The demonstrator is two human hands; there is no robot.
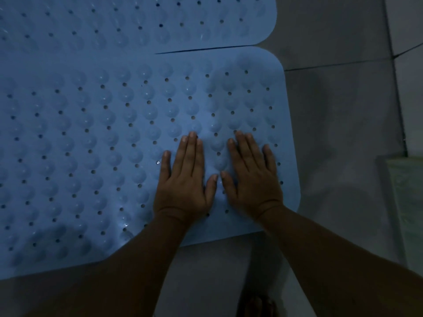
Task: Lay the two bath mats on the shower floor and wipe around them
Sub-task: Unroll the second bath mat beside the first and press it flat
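your left hand (183, 179) and right hand (250, 177) press flat, fingers straight, gripping nothing, on the near mat (114, 145), which lies on the shower floor (338, 110) just beside the far mat (114, 26). uneven pressure may leave it poorly stuck and slippery when you wipe.

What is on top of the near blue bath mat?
Both hands, left hand and right hand, press flat on the near mat. The floor beneath it is covered.
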